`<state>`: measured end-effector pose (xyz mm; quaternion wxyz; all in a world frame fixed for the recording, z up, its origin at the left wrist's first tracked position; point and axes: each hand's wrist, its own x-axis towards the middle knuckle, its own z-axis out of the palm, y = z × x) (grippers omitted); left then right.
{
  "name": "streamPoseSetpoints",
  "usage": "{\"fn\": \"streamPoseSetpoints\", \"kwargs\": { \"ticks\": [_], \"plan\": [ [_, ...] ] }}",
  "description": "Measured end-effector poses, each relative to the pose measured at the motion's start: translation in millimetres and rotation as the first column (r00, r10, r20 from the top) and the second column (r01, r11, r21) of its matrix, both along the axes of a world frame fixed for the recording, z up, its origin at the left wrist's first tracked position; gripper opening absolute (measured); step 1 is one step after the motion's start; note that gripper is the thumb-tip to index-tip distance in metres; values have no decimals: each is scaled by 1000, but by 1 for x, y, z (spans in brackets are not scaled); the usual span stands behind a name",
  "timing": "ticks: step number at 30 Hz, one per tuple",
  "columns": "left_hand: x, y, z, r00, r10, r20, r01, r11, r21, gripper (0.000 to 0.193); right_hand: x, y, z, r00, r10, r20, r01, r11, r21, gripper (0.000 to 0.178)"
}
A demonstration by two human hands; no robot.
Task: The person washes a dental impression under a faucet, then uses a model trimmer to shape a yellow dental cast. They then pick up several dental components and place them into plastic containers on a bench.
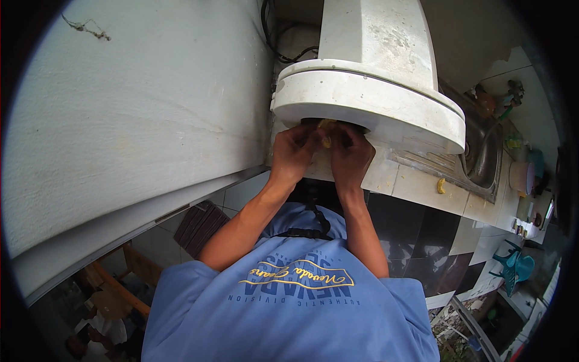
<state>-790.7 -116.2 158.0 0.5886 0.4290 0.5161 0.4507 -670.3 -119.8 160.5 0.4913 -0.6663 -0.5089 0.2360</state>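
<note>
Left grip [291, 155] and right grip [352, 158] pinch a small yellow piece [326, 142] between them, fingertips partly lost in shadow, at the near edge of a white hood [368, 108]; the piece's long axis runs roughly away from the wearer, one end toward the hood, the other toward the blue shirt [289, 326]; which end is its front cannot be told; a yellow scrap [441, 186] lies on the tiled worktop [381, 173], beside the sink [427, 160].

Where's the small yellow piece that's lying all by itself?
In the head view, the small yellow piece lies right of the person's right hand, on the pale tiled counter, beside the grey metal sink.
</note>
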Motion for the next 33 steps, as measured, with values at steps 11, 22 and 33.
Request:
{"fn": "streamPoseSetpoints", "kwargs": {
  "ticks": [11, 22, 33],
  "plan": [
    [0, 0, 9, 998, -3, 69, 4, 1000, -18, 27, -1, -1, 0, 1000, -14, -15, 13, 1000, -14, 14],
    [2, -4, 8, 992, 47, 118, -42, 998, -43, 24, -4, 1, 12, 1000, -4, -20, 3, 999, -48, 16],
    [2, -2, 7, 991, 58, 117, -51, 997, -60, 26, -2, 1, 11, 1000, 13, 5, -13, 998, -54, 17]
  ]
}}
